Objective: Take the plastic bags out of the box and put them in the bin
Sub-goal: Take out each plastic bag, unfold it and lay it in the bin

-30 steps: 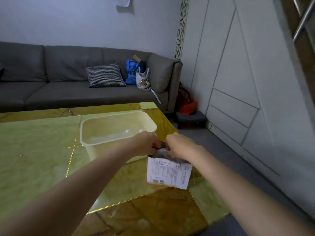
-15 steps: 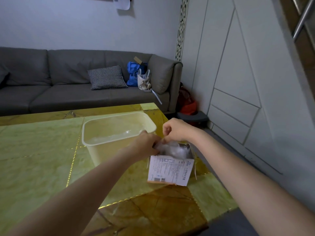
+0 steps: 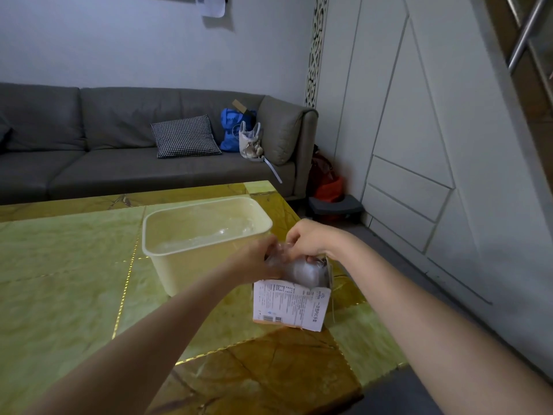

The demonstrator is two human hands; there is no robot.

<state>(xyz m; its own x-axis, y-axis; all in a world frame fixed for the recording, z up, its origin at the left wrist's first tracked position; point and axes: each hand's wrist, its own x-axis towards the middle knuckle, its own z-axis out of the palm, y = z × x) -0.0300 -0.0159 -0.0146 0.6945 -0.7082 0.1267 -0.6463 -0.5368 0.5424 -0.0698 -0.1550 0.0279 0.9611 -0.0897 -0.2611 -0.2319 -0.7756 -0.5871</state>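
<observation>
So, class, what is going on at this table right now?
A person is working with both hands at the open top of a small printed box standing on the green and gold table. The left hand and the right hand pinch clear plastic bags bunched at the box's opening. A cream plastic bin stands just beside the box, on its left, with some clear plastic already inside. The bags being held are not yet out of the box.
</observation>
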